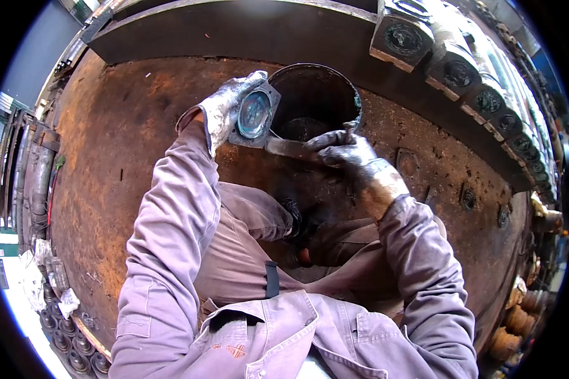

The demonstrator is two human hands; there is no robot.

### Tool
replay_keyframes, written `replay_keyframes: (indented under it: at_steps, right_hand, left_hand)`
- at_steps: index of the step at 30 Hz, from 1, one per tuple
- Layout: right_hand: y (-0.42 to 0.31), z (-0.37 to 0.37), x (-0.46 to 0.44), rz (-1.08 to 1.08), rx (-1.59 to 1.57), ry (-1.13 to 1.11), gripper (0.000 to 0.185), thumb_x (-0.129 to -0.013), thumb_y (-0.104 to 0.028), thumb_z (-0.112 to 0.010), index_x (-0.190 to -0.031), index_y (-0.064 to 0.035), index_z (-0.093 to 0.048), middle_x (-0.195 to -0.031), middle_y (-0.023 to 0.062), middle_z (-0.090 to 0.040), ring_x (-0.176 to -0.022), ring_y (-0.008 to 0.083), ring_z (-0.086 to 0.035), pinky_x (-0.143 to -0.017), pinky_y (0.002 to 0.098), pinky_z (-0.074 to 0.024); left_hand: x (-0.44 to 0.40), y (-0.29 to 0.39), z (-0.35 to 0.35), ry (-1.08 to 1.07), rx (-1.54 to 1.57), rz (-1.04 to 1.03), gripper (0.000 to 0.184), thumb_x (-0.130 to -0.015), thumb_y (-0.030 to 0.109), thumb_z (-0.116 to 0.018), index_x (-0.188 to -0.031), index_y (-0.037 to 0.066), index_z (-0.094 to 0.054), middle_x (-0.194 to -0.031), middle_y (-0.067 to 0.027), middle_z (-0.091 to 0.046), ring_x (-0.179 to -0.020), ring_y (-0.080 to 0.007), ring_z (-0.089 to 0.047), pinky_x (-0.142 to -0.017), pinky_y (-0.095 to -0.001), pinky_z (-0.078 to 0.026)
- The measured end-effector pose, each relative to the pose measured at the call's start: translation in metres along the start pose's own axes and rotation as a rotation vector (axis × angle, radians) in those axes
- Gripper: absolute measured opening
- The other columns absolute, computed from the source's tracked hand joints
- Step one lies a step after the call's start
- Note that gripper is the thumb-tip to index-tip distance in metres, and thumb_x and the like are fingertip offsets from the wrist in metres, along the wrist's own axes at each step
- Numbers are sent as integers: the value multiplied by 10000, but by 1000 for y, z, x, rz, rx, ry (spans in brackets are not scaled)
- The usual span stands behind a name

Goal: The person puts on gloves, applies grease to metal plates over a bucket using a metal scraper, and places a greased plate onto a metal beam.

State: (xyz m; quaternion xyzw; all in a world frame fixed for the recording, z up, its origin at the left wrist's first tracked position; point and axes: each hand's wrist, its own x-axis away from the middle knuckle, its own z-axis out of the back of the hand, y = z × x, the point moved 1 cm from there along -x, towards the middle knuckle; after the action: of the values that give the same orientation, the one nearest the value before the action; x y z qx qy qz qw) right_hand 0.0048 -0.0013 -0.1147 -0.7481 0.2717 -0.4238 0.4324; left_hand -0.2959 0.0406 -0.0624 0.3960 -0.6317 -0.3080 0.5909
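Observation:
My left hand (227,107), in a soiled silvery-white glove, is closed on the edge of a square metal plate (239,136). The plate is tilted up beside the rim of a dark open bucket (354,95). Shiny bluish-green grease (255,115) fills the plate's round middle. My right hand (348,155), in a blackened glove, grips a flat-bladed scraper (291,148). Its blade points left, with the tip at the plate's lower corner; whether they touch I cannot tell. Dark residue coats the bucket's inside.
I face a rusty steel surface (107,164) with a raised dark beam (234,38) along its far side. At right stands a row of square-ended cylinders (403,41) with greasy round faces. Flat metal pieces (408,165) lie right of the bucket. Several round metal parts (76,344) are at lower left.

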Motion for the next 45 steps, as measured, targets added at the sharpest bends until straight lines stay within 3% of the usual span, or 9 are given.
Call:
replay_keyframes:
  at_steps: [2,6,12,17,20,29,32,35,45]
  right_hand:
    - [26,-3,-19,93,19,-69,296,-816,58,-745,-1102,-4,-782,-1071,100,-784,-991,193,-722,-920,331,-572]
    - [32,-26,-21,202,39,-53,294,-821,73,-734,-1099,-6,-786,-1043,105,-784,-947,202,-726,-870,337,-586]
    - [-15,-67,27,3,-170,32,278,-850,62,-665,-1093,-4,-783,-963,105,-763,-817,212,-705,-738,344,-594]
    - [-14,-60,20,318,-282,-3,253,-837,52,-695,-1069,-8,-777,-1005,123,-766,-818,229,-713,-736,350,-606]
    - [-34,-29,21,171,-333,76,306,-839,13,-706,-1141,-2,-754,-1076,162,-767,-754,321,-761,-630,413,-657]
    - [-8,-2,-3,32,-460,290,273,-975,34,-599,-1200,-34,-738,-1032,172,-764,-792,293,-757,-652,381,-668]
    - [-1,-16,-13,14,-596,337,269,-983,38,-593,-1205,-31,-728,-1065,178,-755,-835,296,-755,-676,381,-679]
    - [1,-24,-21,-19,-692,368,252,-1001,36,-585,-1213,-25,-706,-1174,191,-725,-908,304,-743,-727,376,-699]
    - [12,-33,-18,-16,-771,300,234,-1024,-28,-603,-1224,-75,-714,-1179,142,-718,-839,305,-733,-681,381,-675]
  left_hand:
    - [-5,-1,2,-33,-105,-82,442,-1005,565,-653,-1159,155,-711,-1077,-40,-718,-927,-198,-660,-720,-446,-584]
    - [30,15,-14,14,-56,68,376,-997,508,-713,-1161,170,-734,-1050,27,-749,-894,-130,-688,-760,-348,-612]
    - [37,10,-17,-38,-13,11,485,-1132,347,-486,-1572,145,-480,-1546,-32,-550,-1419,-214,-523,-1227,-454,-402]
    - [4,-20,13,-230,-266,-479,565,-1029,521,-656,-1436,133,-596,-1318,-52,-692,-1177,-184,-648,-963,-447,-579]
    - [30,0,-12,-74,313,25,519,-1021,502,-682,-1374,126,-635,-1256,-49,-711,-1109,-173,-659,-956,-402,-577]
    - [32,1,-17,-115,252,-86,499,-1010,577,-659,-1241,136,-698,-1169,-45,-742,-1000,-198,-683,-905,-451,-589]
    - [48,13,-33,-62,268,25,505,-1116,341,-505,-1568,117,-472,-1600,-65,-495,-1502,-306,-421,-1281,-512,-323]
    - [46,12,-33,87,42,-28,528,-976,621,-677,-1198,142,-703,-1113,-90,-745,-975,-245,-693,-835,-509,-599]
    - [15,3,-19,41,-49,32,443,-1004,591,-656,-1129,170,-714,-1057,-47,-745,-894,-189,-694,-734,-420,-608]
